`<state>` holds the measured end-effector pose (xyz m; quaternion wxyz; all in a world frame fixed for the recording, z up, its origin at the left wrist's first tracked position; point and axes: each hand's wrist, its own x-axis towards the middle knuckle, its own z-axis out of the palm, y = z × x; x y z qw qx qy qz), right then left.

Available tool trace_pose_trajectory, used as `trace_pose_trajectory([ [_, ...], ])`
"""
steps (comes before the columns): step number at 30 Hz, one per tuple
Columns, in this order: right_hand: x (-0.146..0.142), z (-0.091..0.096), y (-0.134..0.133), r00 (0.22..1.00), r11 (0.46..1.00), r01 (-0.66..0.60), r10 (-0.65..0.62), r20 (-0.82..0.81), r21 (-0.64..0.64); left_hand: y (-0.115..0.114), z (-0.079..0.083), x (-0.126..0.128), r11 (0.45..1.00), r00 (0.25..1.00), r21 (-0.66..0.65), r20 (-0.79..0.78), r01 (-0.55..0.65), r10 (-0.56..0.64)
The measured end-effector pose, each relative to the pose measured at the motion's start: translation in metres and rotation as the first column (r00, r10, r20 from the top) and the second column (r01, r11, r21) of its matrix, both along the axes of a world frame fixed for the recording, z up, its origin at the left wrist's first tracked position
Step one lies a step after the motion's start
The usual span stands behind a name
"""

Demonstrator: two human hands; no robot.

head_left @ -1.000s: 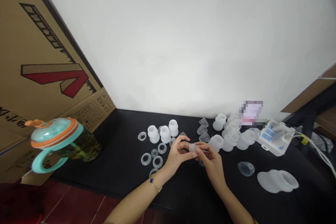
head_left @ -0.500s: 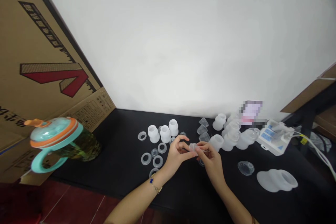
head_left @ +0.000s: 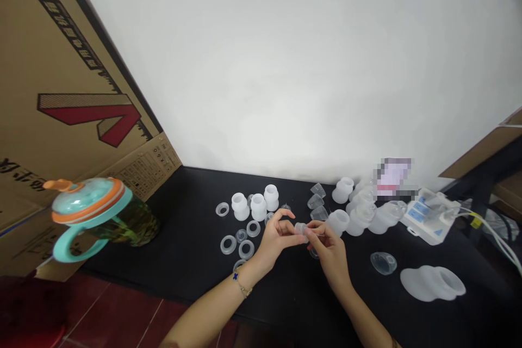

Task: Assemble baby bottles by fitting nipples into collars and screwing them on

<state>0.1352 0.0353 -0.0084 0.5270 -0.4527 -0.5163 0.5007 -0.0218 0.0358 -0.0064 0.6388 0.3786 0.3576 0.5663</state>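
My left hand (head_left: 278, 239) and my right hand (head_left: 327, 247) meet over the black table, both pinching a small clear bottle collar (head_left: 300, 228) with ridged sides. Fingers partly cover it, so whether a nipple sits inside cannot be seen. Left of my hands stand several short white bottles (head_left: 239, 206). In front of them lie several translucent collar rings (head_left: 246, 250) and a small clear nipple (head_left: 241, 235). Just beyond my right hand are clear caps (head_left: 319, 213) and a white bottle (head_left: 338, 223). Another ring (head_left: 314, 253) shows partly beneath my hands.
A large teal-lidded jug (head_left: 101, 212) stands at the left by a cardboard box (head_left: 81, 76). At right are assembled bottles (head_left: 387, 217), a clear cap (head_left: 383, 263), a bottle lying on its side (head_left: 431, 283) and a white device (head_left: 432, 217) with cables. A white wall rises behind.
The view has shifted slightly, so everything sits a little further right. My hands keep nearly the same pinch on the collar; nothing on the table has visibly moved.
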Motion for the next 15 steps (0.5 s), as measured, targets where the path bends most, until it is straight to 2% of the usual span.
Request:
trace_pose_trajectory([
  [15,0.0010,-0.0022,0.0013,1.000,1.000,-0.012,0.012,-0.013,-0.002,0.0005,-0.0013,0.0003,1.000,0.999,-0.010,0.035,0.017,-0.017],
])
